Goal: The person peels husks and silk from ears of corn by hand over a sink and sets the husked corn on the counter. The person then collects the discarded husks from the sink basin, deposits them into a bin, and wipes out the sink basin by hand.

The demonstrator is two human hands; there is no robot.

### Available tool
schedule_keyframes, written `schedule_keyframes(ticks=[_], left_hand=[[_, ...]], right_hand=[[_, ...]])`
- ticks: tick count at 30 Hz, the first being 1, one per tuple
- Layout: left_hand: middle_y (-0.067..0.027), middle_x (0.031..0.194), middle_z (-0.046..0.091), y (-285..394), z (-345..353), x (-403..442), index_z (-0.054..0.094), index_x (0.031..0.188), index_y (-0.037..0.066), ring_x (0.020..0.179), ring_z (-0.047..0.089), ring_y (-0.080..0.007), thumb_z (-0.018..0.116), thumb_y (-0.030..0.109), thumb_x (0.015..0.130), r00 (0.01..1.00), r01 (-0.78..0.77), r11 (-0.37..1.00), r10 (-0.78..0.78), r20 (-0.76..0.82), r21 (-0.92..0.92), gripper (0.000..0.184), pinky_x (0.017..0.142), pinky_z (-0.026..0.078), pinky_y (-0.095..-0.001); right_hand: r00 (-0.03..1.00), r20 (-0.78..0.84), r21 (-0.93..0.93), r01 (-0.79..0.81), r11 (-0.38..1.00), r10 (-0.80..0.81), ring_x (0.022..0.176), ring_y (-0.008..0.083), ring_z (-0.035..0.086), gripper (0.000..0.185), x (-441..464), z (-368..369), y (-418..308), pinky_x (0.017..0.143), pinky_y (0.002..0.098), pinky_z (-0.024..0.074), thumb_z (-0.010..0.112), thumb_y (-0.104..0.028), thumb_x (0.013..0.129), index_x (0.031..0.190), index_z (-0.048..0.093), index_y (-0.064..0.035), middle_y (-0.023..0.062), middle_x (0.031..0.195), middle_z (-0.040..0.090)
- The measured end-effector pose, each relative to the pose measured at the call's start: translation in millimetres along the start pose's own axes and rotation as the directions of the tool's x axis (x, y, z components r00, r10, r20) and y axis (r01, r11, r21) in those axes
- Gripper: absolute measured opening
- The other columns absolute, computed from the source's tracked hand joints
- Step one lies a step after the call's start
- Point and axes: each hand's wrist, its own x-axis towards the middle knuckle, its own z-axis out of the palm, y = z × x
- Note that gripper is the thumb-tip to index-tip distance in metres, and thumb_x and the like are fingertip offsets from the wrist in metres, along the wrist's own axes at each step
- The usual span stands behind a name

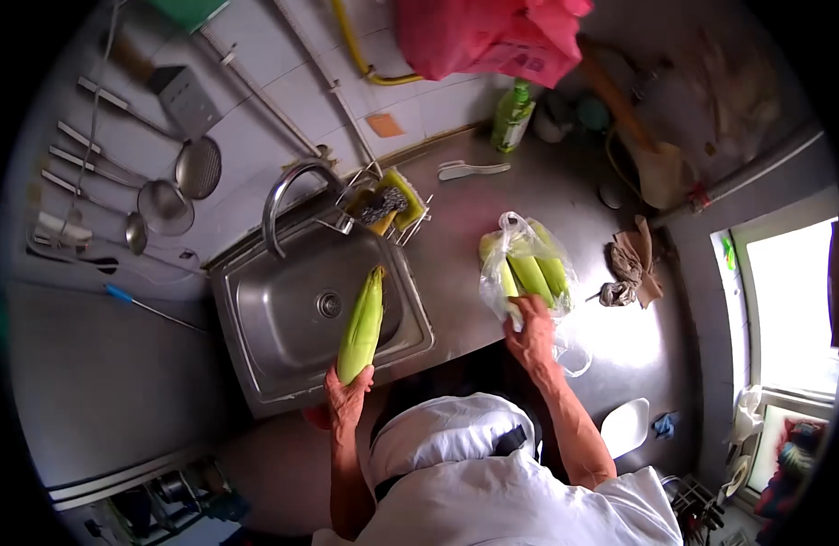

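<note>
Lower centre, the left hand [348,398] wraps one corn ear [363,328], best kept steady; right of centre, the right hand [531,341], half-curled, touches bagged corn [530,273], grip unclear.

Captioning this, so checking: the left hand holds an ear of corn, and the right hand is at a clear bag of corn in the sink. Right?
Not quite: the head view shows the clear bag of corn on the metal counter beside the sink, not in it. The left hand does hold an ear of corn, and the right hand is at the bag.
</note>
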Motion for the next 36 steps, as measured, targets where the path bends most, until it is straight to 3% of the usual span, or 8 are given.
schedule_keyframes(ticks=[2,5,10,13,18,29,31,36], left_hand=[[-0.0059,0.087,0.068,-23.8,-15.9,-2.1,0.061,0.112,0.004,0.070,0.065,-0.0167,0.083,0.025,0.084,1.000,-0.018,0.997,0.017,-0.013,-0.080,0.041,0.061,0.054,-0.0300],[-0.0112,0.087,0.068,-36.2,-31.0,13.1,0.062,0.113,0.006,0.078,0.068,-0.0270,0.084,0.024,0.082,0.909,-0.352,0.893,0.397,-0.124,0.279,0.043,0.070,0.055,-0.0373],[-0.0150,0.107,0.066,-43.4,-98.5,39.3,0.057,0.121,0.008,0.096,0.067,-0.0387,0.085,0.024,0.079,0.892,-0.353,0.795,0.445,-0.078,0.493,0.053,0.080,0.054,-0.0449],[-0.0147,0.110,0.065,-63.5,-152.2,58.0,0.056,0.123,0.008,0.097,0.066,-0.0387,0.085,0.023,0.078,0.890,-0.355,0.783,0.450,-0.071,0.511,0.055,0.081,0.054,-0.0446],[-0.0119,0.110,0.064,-68.0,-199.4,74.2,0.056,0.120,0.009,0.097,0.067,-0.0354,0.084,0.019,0.077,0.846,-0.442,0.725,0.533,-0.024,0.528,0.052,0.078,0.056,-0.0441],[-0.0119,0.098,0.072,-51.2,-207.8,95.5,0.060,0.115,0.010,0.088,0.070,-0.0359,0.085,0.023,0.074,0.893,-0.280,0.795,0.421,-0.157,0.538,0.050,0.077,0.056,-0.0436],[-0.0123,0.096,0.071,-55.6,-202.6,104.6,0.061,0.114,0.010,0.087,0.070,-0.0359,0.086,0.022,0.073,0.861,-0.313,0.780,0.474,-0.186,0.542,0.049,0.076,0.056,-0.0430],[-0.0119,0.091,0.069,-67.9,-187.4,122.2,0.061,0.110,0.006,0.077,0.069,-0.0313,0.086,0.019,0.075,0.806,-0.416,0.787,0.551,-0.215,0.457,0.045,0.071,0.056,-0.0405]], right_hand=[[0.902,0.376,0.270,-0.325,0.906,0.212,0.081,0.0269,0.068,0.025,6.2,6.6,-69.1,0.072,0.0372,0.0541,0.066,-0.018,0.094,0.113,0.072,-0.0045,0.0150,0.108,0.070],[0.884,0.461,0.485,-0.327,0.811,0.081,0.087,0.0208,0.064,0.045,16.7,56.2,-142.5,0.076,0.0354,0.0507,0.056,-0.038,0.101,0.120,0.068,0.0016,0.0155,0.098,0.071],[0.864,0.497,0.649,-0.428,0.629,0.076,0.085,0.0139,0.065,0.054,8.4,146.6,-237.6,0.077,0.0298,0.0514,0.049,-0.050,0.105,0.107,0.066,0.0013,0.0073,0.092,0.070],[0.799,0.574,0.739,-0.600,0.308,0.181,0.092,0.0179,0.070,0.055,-4.0,184.6,-276.2,0.084,0.0333,0.0572,0.049,-0.054,0.104,0.121,0.062,-0.0036,0.0053,0.102,0.070],[0.816,0.546,0.789,-0.578,0.208,0.191,0.097,0.0173,0.071,0.051,-5.8,230.2,-309.2,0.088,0.0353,0.0587,0.051,-0.050,0.104,0.131,0.062,-0.0079,0.0042,0.110,0.069],[0.857,0.511,0.759,-0.410,0.505,-0.072,0.090,0.0169,0.071,0.043,41.3,262.8,-331.9,0.085,0.0346,0.0601,0.057,-0.039,0.104,0.109,0.070,0.0012,0.0081,0.099,0.072],[0.825,0.555,0.772,-0.558,0.305,0.106,0.076,0.0134,0.067,0.033,41.4,272.2,-329.9,0.067,0.0303,0.0571,0.055,-0.028,0.103,0.097,0.070,0.0014,0.0049,0.089,0.070],[0.718,0.634,0.729,-0.679,0.086,0.288,0.079,0.0154,0.068,0.027,43.3,308.1,-314.6,0.066,0.0329,0.0572,0.050,-0.023,0.105,0.104,0.067,-0.0019,0.0052,0.094,0.069]])
